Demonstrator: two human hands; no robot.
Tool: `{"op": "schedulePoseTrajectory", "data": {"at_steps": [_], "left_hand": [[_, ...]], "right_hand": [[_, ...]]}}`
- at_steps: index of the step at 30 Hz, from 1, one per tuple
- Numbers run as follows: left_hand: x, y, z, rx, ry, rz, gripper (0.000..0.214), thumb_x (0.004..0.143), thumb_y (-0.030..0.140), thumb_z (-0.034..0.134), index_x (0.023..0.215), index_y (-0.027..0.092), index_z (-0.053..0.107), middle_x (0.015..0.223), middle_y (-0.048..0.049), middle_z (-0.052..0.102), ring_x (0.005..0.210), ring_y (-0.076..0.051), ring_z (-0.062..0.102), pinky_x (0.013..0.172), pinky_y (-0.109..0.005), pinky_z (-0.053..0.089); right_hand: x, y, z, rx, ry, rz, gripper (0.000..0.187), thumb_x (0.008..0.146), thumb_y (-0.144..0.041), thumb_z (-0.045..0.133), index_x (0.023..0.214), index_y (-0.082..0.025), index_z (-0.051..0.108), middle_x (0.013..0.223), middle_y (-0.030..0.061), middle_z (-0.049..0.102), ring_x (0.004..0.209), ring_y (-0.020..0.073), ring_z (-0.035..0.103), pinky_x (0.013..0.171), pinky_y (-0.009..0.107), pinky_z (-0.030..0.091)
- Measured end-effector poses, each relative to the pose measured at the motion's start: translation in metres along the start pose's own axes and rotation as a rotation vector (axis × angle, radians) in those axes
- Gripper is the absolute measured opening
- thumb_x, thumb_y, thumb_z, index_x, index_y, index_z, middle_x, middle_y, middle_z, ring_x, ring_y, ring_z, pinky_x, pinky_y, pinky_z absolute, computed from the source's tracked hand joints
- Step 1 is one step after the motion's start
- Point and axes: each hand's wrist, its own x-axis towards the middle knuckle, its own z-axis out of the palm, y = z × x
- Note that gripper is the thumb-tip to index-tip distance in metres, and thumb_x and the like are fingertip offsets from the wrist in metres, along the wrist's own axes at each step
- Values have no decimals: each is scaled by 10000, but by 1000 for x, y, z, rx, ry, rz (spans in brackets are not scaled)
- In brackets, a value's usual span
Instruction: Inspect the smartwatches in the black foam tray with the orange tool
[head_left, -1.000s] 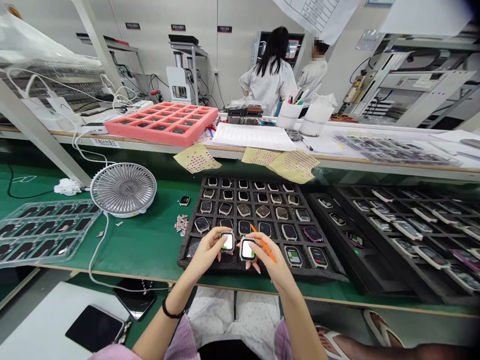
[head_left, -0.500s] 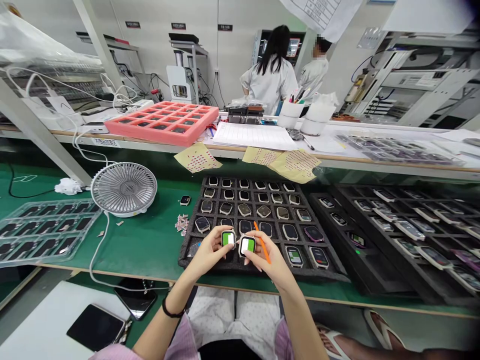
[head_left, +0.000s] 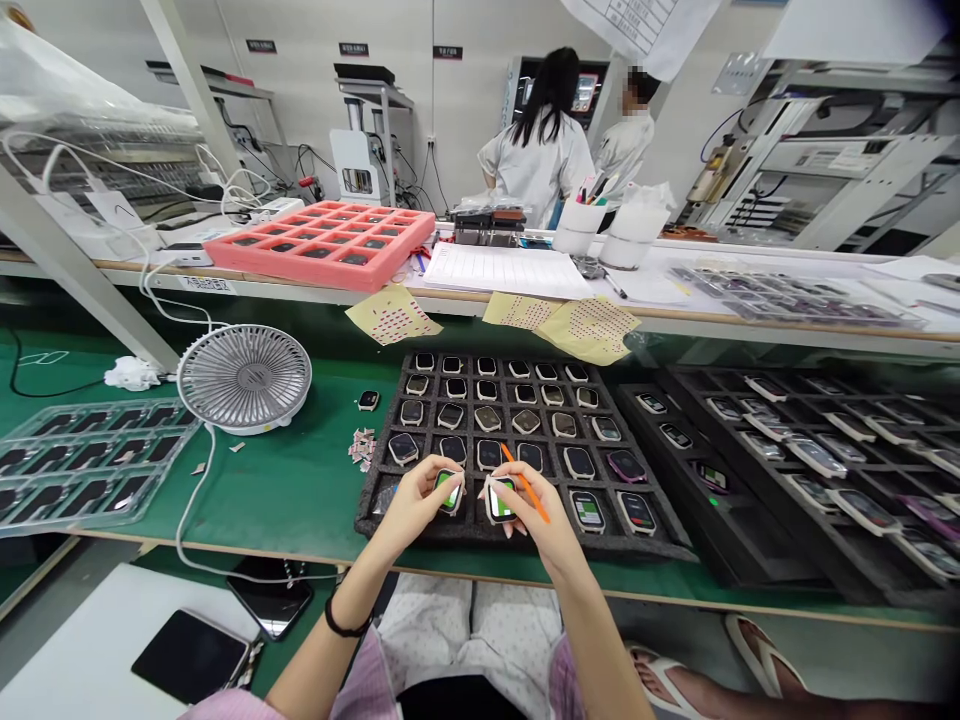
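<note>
My left hand [head_left: 418, 497] is closed on a smartwatch case [head_left: 449, 492] with a lit green and white screen, the thumb lying over the glass. In my right hand [head_left: 536, 505] is a second smartwatch [head_left: 501, 499], its screen also green and white. A thin orange stick [head_left: 527, 487], perhaps a pen or pick, rests between the fingers of that same hand. Both watches are held above the near edge of a black foam tray [head_left: 654, 515], whose compartments hold several more watches. One watch at the tray's front right has a lit screen [head_left: 587, 510].
Left on the green bench stand a round fan [head_left: 251, 375], a clear tray of dark parts [head_left: 90, 455] and a loose watch [head_left: 368, 400]. More watch-filled foam trays [head_left: 694, 382] lie right. A shelf holds a pink foam tray [head_left: 382, 275]. Two people in white stand beyond.
The two watches have moved slightly apart, and both have tilted. My left thumb now lies across its watch's screen. The tray and bench items stay as they were.
</note>
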Motion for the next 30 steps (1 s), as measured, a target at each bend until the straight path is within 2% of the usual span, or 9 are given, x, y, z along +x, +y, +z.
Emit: {"op": "schedulePoseTrajectory", "data": {"at_steps": [6, 10, 17, 21, 26, 30], "left_hand": [[0, 0, 1, -21, 8, -64, 357, 802, 511, 556, 852, 157, 567, 672, 24, 494, 495, -63, 391, 370, -142, 277], [0, 2, 0, -27, -13, -52, 393, 824, 543, 503, 916, 170, 585, 761, 7, 513, 536, -72, 430, 379, -137, 339], [3, -5, -1, -75, -36, 5, 395, 826, 504, 524, 1036, 174, 574, 777, 4, 483, 591, -96, 458, 407, -164, 410], [3, -7, -2, -102, -37, 18, 405, 829, 471, 536, 1102, 173, 555, 862, -25, 511, 646, -111, 480, 440, -181, 443], [2, -2, -2, -111, -38, 21, 413, 834, 433, 533, 1155, 172, 525, 993, -55, 535, 669, -110, 494, 470, -191, 462], [0, 2, -2, -105, -30, 9, 401, 848, 394, 521, 1186, 178, 507, 1041, -61, 551, 644, -93, 508, 515, -206, 468]], "right_hand": [[1, -2, 0, 5, 10, 16, 274, 779, -430, 647, 848, -190, 534, 683, 4, 620, 471, 77, 454, 378, 175, 331], [2, -2, 0, -25, 2, 13, 285, 746, -416, 690, 857, -199, 542, 688, -5, 611, 501, 87, 461, 398, 182, 349], [2, 5, -4, -31, -83, -40, 328, 710, -322, 738, 952, -229, 537, 807, -11, 588, 574, 98, 507, 538, 236, 456], [1, 5, -6, -31, -117, -39, 346, 720, -299, 732, 991, -236, 527, 864, 0, 579, 621, 110, 541, 587, 255, 482], [-1, 3, -8, 23, -144, -23, 370, 757, -321, 695, 1065, -238, 507, 965, 33, 573, 628, 103, 555, 473, 204, 417], [-1, 2, -9, 39, -132, -9, 350, 777, -342, 670, 1067, -225, 512, 944, 42, 593, 612, 102, 560, 400, 174, 323]]}}
